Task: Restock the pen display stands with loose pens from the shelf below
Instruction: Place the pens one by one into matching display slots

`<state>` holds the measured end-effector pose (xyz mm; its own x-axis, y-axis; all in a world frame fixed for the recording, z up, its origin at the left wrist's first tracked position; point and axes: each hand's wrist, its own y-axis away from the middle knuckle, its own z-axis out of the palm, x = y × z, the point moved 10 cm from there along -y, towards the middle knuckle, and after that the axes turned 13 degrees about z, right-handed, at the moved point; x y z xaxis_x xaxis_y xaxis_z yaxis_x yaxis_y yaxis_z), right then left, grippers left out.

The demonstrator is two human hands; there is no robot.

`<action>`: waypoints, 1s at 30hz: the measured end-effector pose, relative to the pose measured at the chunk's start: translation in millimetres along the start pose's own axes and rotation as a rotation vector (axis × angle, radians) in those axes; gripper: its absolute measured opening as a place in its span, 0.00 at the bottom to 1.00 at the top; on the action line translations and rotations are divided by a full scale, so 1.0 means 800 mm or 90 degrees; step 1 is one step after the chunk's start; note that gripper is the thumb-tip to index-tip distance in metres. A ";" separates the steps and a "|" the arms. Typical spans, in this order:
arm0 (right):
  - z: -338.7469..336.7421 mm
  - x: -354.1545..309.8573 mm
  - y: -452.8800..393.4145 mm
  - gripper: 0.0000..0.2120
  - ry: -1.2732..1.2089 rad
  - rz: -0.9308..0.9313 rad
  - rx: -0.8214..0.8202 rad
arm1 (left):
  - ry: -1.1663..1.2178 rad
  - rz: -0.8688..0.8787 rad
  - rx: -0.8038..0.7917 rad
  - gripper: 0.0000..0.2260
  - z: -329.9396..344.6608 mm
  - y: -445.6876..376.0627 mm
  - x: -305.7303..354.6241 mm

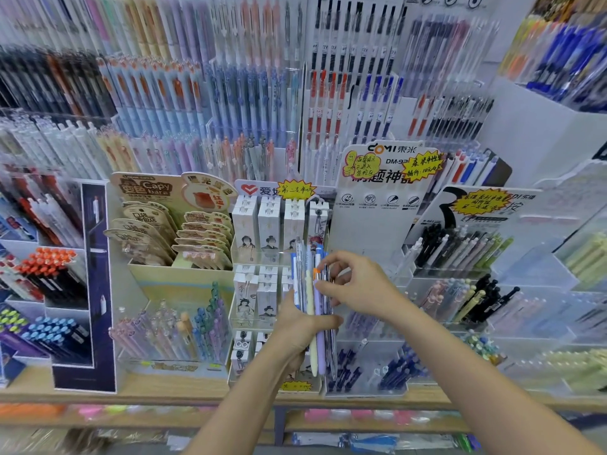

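Observation:
My left hand (297, 326) grips a bundle of loose pens (313, 290) held upright, with blue, cream, lilac and clear barrels. My right hand (358, 284) reaches in from the right and pinches the top of a pen in that bundle with thumb and fingers. Both hands hover in front of the white boxed-pen display stand (262, 224) at the centre of the wooden counter. To the right of the hands stands a clear acrylic pen stand (371, 359) with dark blue pens in its lower tier.
Tiered pen racks fill the wall behind. A capybara card stand (170, 231) and a rack of pastel pens (177, 330) stand to the left. Black and pastel pen trays (466, 251) sit to the right. The wooden counter edge (164, 394) runs below, with a lower shelf (361, 418) of blurred packets.

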<state>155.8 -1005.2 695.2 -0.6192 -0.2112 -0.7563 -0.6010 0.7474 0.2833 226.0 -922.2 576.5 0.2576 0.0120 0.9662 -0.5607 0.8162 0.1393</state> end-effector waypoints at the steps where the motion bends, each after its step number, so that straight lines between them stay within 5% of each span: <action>1: 0.000 -0.002 0.000 0.08 0.040 0.008 -0.019 | -0.019 0.004 -0.010 0.37 0.001 -0.002 -0.001; 7: -0.006 0.006 -0.015 0.12 0.032 0.138 -0.077 | -0.052 -0.008 -0.054 0.33 0.017 -0.003 0.001; 14: 0.001 0.016 -0.027 0.06 -0.070 0.208 -0.068 | -0.013 -0.046 -0.042 0.46 0.016 -0.007 -0.005; 18: 0.000 0.011 -0.030 0.09 0.012 0.182 -0.016 | -0.001 -0.036 -0.060 0.33 0.022 -0.005 0.004; 26: 0.002 -0.027 -0.030 0.10 0.262 0.077 0.011 | -0.013 -0.039 -0.048 0.36 0.025 -0.003 0.001; 30: -0.003 -0.029 -0.030 0.10 0.265 0.067 0.020 | -0.013 -0.056 -0.051 0.36 0.024 -0.004 -0.004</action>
<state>183.4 -1019.6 707.0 -0.8309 -0.3644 -0.4205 -0.5122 0.7960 0.3224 212.0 -935.6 577.0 0.2867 -0.0732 0.9552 -0.4710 0.8575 0.2071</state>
